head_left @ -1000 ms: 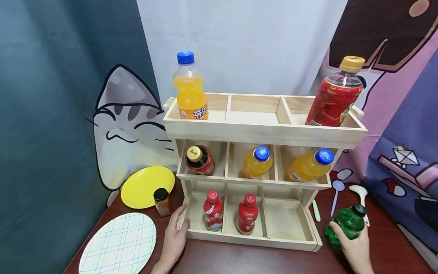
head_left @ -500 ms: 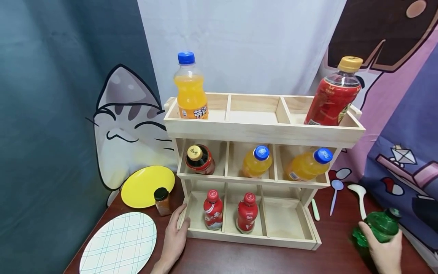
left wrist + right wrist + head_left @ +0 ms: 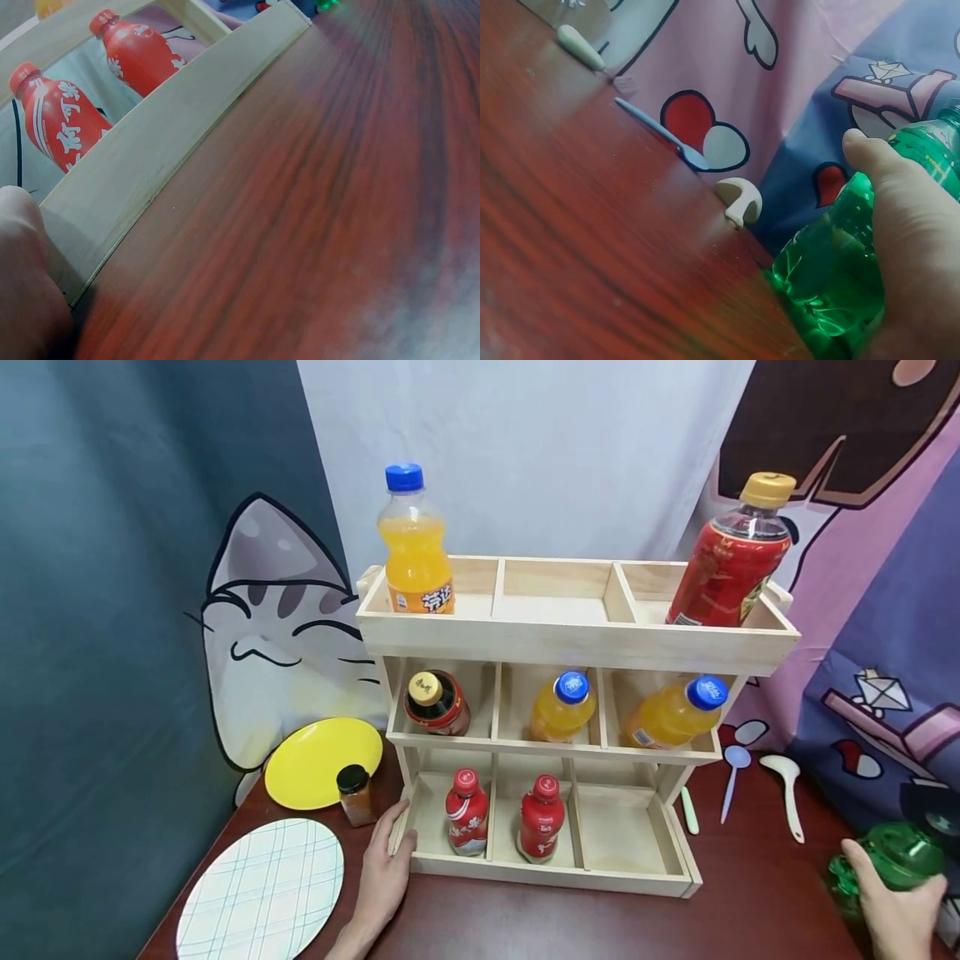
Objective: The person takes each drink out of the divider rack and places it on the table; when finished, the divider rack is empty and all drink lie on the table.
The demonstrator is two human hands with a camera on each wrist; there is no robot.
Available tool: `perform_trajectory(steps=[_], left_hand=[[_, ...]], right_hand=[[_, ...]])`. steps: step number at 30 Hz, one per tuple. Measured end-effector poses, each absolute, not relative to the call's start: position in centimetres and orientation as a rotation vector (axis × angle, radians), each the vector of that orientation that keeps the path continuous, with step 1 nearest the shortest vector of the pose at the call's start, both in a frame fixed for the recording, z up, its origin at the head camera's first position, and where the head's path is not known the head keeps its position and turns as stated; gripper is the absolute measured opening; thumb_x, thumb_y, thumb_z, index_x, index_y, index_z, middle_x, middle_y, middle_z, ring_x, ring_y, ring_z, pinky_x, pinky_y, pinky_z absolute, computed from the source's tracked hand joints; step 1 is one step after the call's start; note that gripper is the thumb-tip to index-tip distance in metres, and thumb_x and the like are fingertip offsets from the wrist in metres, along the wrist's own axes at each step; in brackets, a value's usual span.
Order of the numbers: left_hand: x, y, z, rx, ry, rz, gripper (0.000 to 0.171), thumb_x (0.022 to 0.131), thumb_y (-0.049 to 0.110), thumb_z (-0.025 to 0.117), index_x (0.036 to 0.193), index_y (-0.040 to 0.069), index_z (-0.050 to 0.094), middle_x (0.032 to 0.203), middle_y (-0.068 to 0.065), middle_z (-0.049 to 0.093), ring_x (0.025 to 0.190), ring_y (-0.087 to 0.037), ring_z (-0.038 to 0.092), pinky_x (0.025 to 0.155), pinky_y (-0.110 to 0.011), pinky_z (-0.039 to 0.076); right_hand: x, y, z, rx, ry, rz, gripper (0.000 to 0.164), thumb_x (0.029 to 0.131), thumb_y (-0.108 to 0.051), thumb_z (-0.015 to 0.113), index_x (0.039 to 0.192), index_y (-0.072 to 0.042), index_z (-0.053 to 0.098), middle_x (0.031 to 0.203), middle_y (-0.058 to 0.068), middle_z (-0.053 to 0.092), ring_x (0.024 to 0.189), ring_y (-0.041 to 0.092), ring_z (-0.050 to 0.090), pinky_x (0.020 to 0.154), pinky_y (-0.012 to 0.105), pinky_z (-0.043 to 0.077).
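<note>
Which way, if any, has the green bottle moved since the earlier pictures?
Yes: in the head view, the green bottle, held in the right hand, has moved right, farther from the wooden rack.

The wooden rack (image 3: 577, 642) holds 7 bottles (image 3: 562, 714).

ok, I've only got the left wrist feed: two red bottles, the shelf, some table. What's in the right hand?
Observer: Head and right wrist views show the right hand gripping a green bottle.
Operator: Got it. What's in the top right compartment of the shelf?
Observer: Per the head view, a gold-capped bottle with a red label.
Operator: And on the table, right of the shelf?
Observer: In the head view, a white spoon lies to the right of a lavender spoon.
</note>
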State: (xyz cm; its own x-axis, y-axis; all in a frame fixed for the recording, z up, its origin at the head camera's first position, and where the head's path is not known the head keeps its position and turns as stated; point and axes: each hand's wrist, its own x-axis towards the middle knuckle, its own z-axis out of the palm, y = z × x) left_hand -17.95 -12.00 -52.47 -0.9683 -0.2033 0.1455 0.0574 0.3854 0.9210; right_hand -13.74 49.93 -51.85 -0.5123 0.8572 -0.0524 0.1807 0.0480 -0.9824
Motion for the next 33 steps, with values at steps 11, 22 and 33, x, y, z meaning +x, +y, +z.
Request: perform_trajectory(steps=[11,22,33], left_hand=[[-18.3,-12.3,-52.5,0.11,-2.411,-1.623,0.042,0.09,0.02,0.053,0.129,0.031,0.043,0.135,0.009,0.04,0.128,-0.012,0.033,0.102,-0.041,0.028],[-18.7,-12.2,-52.5,0.088,-2.381,-1.652,0.035,0.092,0.026,0.05,0.126,0.031,0.046,0.131,0.015,0.042,0.127,-0.006,0.032,0.102,-0.037,0.027],[-18.8,-12.3,-52.2,0.106,-2.362,-1.706,0.031,0.095,0.035,0.038,0.126,0.034,0.045,0.132,0.012,0.043,0.126,-0.008,0.034,0.1,-0.04,0.03]], right_hand=[[-13.5,49.4,-52.0,-1.141,-1.776,1.477,0.092,0.072,-0.031,0.072,0.138,-0.032,0.01,0.133,-0.019,0.021,0.123,-0.002,0.026,0.108,0.02,0.016],[-13.0,49.2,-51.3,-1.22,-1.911,1.366,0.107,0.074,-0.042,0.066,0.141,-0.025,-0.015,0.15,0.006,-0.008,0.136,0.013,-0.001,0.111,0.028,0.002],[-12.8,49.2,-50.8,-1.077,-1.707,1.464,0.088,0.073,-0.025,0.07,0.139,-0.034,0.012,0.141,-0.016,0.021,0.126,-0.002,0.021,0.108,0.017,0.012]])
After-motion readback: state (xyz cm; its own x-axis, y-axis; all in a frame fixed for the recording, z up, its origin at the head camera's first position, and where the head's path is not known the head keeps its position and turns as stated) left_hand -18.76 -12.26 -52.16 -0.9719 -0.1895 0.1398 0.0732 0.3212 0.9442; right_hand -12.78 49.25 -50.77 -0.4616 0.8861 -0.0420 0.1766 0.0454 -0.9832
